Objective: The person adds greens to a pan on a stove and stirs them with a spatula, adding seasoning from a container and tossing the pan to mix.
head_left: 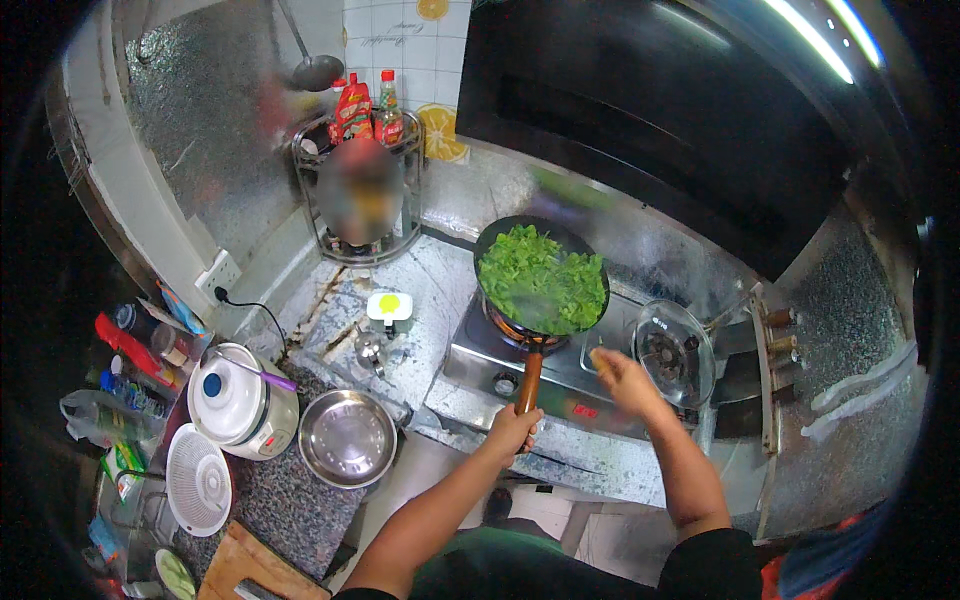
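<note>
A black wok (541, 276) heaped with chopped green leaves (542, 281) sits on the left burner of a steel gas stove (560, 370). My left hand (514, 428) grips the end of the wok's wooden handle (529, 381). My right hand (622, 378) hovers just right of the wok above the stove top, fingers bunched around something small and pale that I cannot make out. A glass lid (672, 340) lies over the right burner.
A steel bowl (347, 438) and a white rice cooker (240, 398) stand on the speckled counter at left. A corner rack with red sauce bottles (360, 108) is at the back. A dark range hood (680, 110) hangs overhead. A white colander (198, 480) lies lower left.
</note>
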The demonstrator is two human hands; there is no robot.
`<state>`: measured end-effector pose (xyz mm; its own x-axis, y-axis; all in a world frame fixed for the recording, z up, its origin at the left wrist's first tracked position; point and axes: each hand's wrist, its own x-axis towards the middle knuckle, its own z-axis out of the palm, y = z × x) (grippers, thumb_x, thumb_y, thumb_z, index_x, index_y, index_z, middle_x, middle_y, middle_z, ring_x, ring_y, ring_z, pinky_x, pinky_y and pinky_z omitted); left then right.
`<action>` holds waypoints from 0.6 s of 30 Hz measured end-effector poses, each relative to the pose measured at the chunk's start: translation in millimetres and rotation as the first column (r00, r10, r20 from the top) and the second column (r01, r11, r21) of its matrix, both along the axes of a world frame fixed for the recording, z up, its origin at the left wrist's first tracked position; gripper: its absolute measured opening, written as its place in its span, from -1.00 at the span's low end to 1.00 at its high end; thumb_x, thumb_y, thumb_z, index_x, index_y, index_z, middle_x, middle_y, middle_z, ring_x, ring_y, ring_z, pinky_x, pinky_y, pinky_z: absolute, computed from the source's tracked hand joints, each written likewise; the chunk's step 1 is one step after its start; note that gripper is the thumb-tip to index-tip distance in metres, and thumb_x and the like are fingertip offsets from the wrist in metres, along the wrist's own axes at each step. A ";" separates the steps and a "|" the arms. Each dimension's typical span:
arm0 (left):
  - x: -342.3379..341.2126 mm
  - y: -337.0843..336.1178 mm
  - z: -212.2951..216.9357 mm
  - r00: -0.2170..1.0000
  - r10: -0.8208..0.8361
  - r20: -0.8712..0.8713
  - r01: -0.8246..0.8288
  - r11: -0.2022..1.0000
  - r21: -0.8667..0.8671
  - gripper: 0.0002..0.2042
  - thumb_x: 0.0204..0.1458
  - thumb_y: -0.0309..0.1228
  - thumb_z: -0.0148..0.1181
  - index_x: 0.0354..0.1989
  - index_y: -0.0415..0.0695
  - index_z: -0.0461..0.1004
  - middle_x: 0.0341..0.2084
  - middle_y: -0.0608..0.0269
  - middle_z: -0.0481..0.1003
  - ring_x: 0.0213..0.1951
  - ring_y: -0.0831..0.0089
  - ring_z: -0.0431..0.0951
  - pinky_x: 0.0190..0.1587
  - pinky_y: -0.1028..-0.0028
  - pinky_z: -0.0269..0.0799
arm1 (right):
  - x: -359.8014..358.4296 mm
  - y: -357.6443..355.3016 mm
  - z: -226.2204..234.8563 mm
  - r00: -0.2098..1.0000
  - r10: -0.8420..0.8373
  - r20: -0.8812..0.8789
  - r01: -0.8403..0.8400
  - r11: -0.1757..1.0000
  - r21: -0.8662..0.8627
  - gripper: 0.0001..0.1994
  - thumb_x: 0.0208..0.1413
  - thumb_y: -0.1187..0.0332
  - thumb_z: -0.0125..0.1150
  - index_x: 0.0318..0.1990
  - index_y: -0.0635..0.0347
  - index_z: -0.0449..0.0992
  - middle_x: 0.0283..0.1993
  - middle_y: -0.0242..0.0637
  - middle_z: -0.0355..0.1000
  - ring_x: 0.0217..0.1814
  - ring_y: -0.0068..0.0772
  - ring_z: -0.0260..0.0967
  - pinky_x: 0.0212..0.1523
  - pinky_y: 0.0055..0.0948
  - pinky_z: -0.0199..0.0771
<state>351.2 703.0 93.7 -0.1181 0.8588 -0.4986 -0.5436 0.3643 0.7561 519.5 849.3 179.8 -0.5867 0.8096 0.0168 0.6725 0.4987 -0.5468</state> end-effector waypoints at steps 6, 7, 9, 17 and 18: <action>-5.3 -2.8 2.3 1.000 0.015 0.023 -0.015 1.000 0.000 -0.79 -0.03 -0.32 0.16 -0.38 -0.11 0.26 -0.68 0.39 0.29 -0.75 0.61 0.26 -0.76 0.58 0.14 | 9.5 -11.1 51.7 0.998 -0.028 0.063 0.030 0.999 -0.028 -0.62 0.05 0.35 0.06 0.07 0.06 0.36 -0.15 -0.01 0.44 -0.12 -0.02 0.42 -0.10 -0.27 0.39; -5.3 -2.6 3.7 0.999 0.011 0.036 -0.011 1.000 -0.009 -0.79 -0.03 -0.32 0.16 -0.38 -0.11 0.25 -0.68 0.39 0.29 -0.75 0.61 0.26 -0.76 0.58 0.14 | 0.3 -5.3 53.8 0.997 -0.037 0.074 0.032 0.997 0.065 -0.64 0.05 0.34 0.05 0.06 0.06 0.37 -0.16 0.00 0.44 -0.14 0.01 0.42 -0.11 -0.22 0.39; -4.1 -2.6 5.1 1.000 0.012 0.028 -0.011 1.000 -0.011 -0.79 -0.03 -0.32 0.16 -0.38 -0.11 0.25 -0.68 0.39 0.29 -0.75 0.61 0.26 -0.76 0.59 0.13 | -24.2 12.2 40.8 0.992 -0.071 0.106 0.052 0.984 0.169 -0.65 0.06 0.33 0.03 0.05 0.03 0.37 -0.18 0.07 0.42 -0.15 0.05 0.40 -0.13 -0.16 0.39; -9.8 -0.1 -2.6 0.999 0.022 0.045 -0.022 1.000 -0.002 -0.78 -0.04 -0.32 0.16 -0.38 -0.11 0.25 -0.68 0.38 0.29 -0.76 0.61 0.26 -0.78 0.57 0.13 | -17.5 53.6 30.8 0.906 -0.099 0.412 -0.084 0.911 0.404 -0.61 0.03 0.32 -0.02 0.07 -0.15 0.30 -0.44 0.02 0.44 -0.38 0.07 0.42 -0.36 -0.03 0.40; -10.7 -0.1 -2.1 0.998 0.028 0.058 -0.028 1.000 0.001 -0.78 -0.04 -0.32 0.16 -0.38 -0.12 0.25 -0.68 0.38 0.28 -0.76 0.61 0.26 -0.78 0.57 0.13 | -9.0 41.5 39.7 0.878 -0.137 0.459 -0.076 0.907 0.415 -0.60 0.04 0.33 -0.02 0.09 -0.19 0.29 -0.43 0.01 0.43 -0.37 0.07 0.42 -0.35 -0.04 0.39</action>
